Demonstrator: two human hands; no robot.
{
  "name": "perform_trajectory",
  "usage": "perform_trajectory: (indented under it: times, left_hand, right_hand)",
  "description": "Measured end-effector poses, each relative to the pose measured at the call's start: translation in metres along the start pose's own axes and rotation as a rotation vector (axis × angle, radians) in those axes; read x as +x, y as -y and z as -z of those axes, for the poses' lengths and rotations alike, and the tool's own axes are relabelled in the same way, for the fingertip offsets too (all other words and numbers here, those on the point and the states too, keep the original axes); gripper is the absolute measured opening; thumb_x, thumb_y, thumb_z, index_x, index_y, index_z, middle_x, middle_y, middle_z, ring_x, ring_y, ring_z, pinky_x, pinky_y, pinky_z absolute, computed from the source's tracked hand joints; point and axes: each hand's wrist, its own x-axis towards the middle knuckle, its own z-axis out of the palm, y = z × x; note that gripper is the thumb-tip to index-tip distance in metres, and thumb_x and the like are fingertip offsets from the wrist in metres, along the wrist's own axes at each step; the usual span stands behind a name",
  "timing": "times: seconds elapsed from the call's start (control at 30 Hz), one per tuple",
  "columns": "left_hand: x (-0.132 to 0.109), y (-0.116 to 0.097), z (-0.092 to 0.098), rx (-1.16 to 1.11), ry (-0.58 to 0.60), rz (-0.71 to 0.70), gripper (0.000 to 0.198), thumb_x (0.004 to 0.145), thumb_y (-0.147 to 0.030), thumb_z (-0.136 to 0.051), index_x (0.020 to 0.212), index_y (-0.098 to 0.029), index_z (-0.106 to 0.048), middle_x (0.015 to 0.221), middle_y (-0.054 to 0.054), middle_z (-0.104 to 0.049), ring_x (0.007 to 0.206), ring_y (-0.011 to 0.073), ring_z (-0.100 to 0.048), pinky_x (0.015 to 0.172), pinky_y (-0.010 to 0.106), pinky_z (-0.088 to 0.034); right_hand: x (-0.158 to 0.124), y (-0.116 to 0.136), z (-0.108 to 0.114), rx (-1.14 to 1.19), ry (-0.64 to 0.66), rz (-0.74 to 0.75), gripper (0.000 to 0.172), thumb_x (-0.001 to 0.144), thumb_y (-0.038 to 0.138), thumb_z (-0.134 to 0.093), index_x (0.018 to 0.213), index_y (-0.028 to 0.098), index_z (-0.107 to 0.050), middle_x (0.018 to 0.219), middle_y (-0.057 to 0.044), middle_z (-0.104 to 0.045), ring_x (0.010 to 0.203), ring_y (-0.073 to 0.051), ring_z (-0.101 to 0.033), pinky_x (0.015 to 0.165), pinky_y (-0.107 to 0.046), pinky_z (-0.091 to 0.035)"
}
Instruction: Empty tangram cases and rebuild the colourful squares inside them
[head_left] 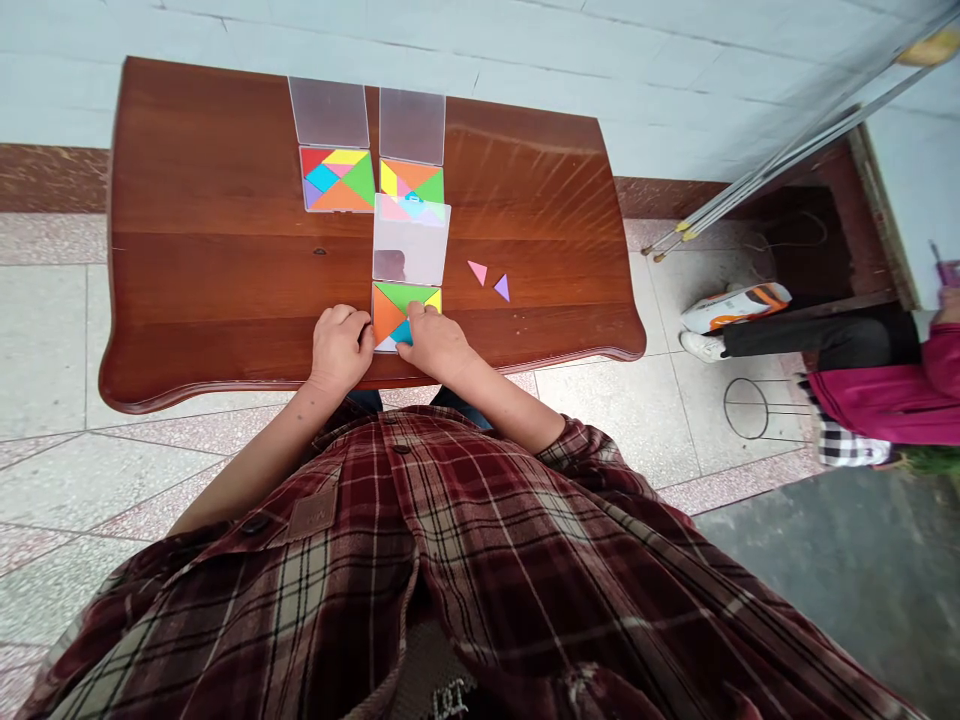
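My left hand (pixel 340 347) rests on the table with its fingers curled against the left edge of the nearest tangram case (pixel 374 290). My right hand (pixel 439 343) lies over the case's right side, fingers bent down onto a blue tangram piece (pixel 403 333). Green (pixel 405 294), orange (pixel 386 318) and yellow (pixel 433 299) pieces also lie in this case; my fingers hide part of the rest. Its clear lid (pixel 411 245) is folded back, overlapping the case behind. A pink triangle (pixel 478 271) and a purple triangle (pixel 502 288) lie loose to the right.
Two more tangram cases, the left one (pixel 337 180) and the right one (pixel 412 175), stand open with coloured pieces at the back of the wooden table (pixel 225 280). A seated person (pixel 862 390) is at the right, near crutches (pixel 735 185) and a white-orange bag (pixel 739 306).
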Motion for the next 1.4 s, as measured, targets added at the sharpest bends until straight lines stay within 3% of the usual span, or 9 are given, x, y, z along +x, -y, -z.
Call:
perform_trajectory:
  times: [0.2, 0.43, 0.7, 0.9, 1.0, 1.2, 1.4]
  left_hand:
    - [0.0, 0.002, 0.0, 0.013, -0.001, -0.012, 0.018, 0.087, -0.025, -0.049, 0.09, -0.02, -0.066, 0.097, 0.011, -0.065, 0.091, 0.0273, -0.057, 0.087, 0.045, -0.046]
    - [0.0, 0.004, -0.001, 0.02, 0.009, -0.007, 0.02, 0.088, -0.025, -0.047, 0.093, -0.02, -0.066, 0.098, 0.011, -0.065, 0.093, 0.0282, -0.057, 0.088, 0.047, -0.046]
    - [0.0, 0.005, 0.001, 0.039, -0.001, -0.015, 0.019, 0.088, -0.025, -0.047, 0.091, -0.02, -0.065, 0.098, 0.011, -0.065, 0.092, 0.0286, -0.058, 0.088, 0.047, -0.047]
    - [0.0, 0.006, 0.002, 0.054, -0.021, -0.022, 0.017, 0.087, -0.026, -0.048, 0.088, -0.021, -0.064, 0.096, 0.01, -0.065, 0.091, 0.0285, -0.058, 0.086, 0.047, -0.048]
    - [0.0, 0.008, 0.001, 0.048, -0.029, -0.018, 0.016, 0.087, -0.026, -0.049, 0.087, -0.022, -0.064, 0.094, 0.01, -0.064, 0.09, 0.0284, -0.058, 0.086, 0.047, -0.048]
    - [0.0, 0.008, 0.001, 0.044, -0.032, -0.004, 0.015, 0.086, -0.026, -0.049, 0.087, -0.022, -0.063, 0.095, 0.01, -0.064, 0.091, 0.0282, -0.057, 0.086, 0.046, -0.047]
    - [0.0, 0.005, 0.003, 0.033, -0.01, 0.001, 0.016, 0.086, -0.026, -0.048, 0.087, -0.022, -0.064, 0.095, 0.01, -0.064, 0.091, 0.0283, -0.057, 0.086, 0.047, -0.047]
  right_hand:
    - [0.001, -0.011, 0.006, 0.058, 0.001, 0.032, 0.045, 0.086, 0.031, -0.065, 0.127, 0.017, -0.052, 0.12, -0.016, -0.066, 0.104, -0.03, -0.067, 0.087, -0.042, -0.053]
    - [0.003, -0.054, 0.016, 0.205, -0.191, -0.033, 0.032, 0.088, 0.016, -0.051, 0.119, 0.02, -0.057, 0.108, -0.009, -0.068, 0.1, -0.024, -0.063, 0.087, -0.038, -0.048]
    - [-0.002, -0.065, 0.005, 0.327, -0.163, 0.076, 0.02, 0.086, 0.016, -0.051, 0.1, 0.02, -0.064, 0.102, -0.007, -0.069, 0.096, -0.021, -0.063, 0.087, -0.034, -0.047]
    - [0.011, -0.125, 0.025, 0.24, -0.366, -0.193, 0.02, 0.087, 0.018, -0.05, 0.1, 0.019, -0.065, 0.102, -0.01, -0.07, 0.095, -0.024, -0.063, 0.087, -0.037, -0.048]
    - [0.023, -0.149, 0.027, 0.226, -0.379, -0.305, 0.019, 0.086, 0.021, -0.054, 0.102, 0.018, -0.065, 0.099, -0.011, -0.07, 0.094, -0.025, -0.063, 0.086, -0.039, -0.048]
    - [0.049, -0.153, 0.02, 0.208, -0.339, -0.371, 0.029, 0.082, 0.031, -0.069, 0.106, 0.015, -0.064, 0.105, -0.014, -0.067, 0.099, -0.028, -0.061, 0.088, -0.044, -0.048]
    - [0.053, -0.151, 0.021, 0.182, -0.319, -0.402, 0.023, 0.084, 0.025, -0.066, 0.104, 0.015, -0.065, 0.105, -0.016, -0.068, 0.097, -0.03, -0.063, 0.088, -0.044, -0.048]
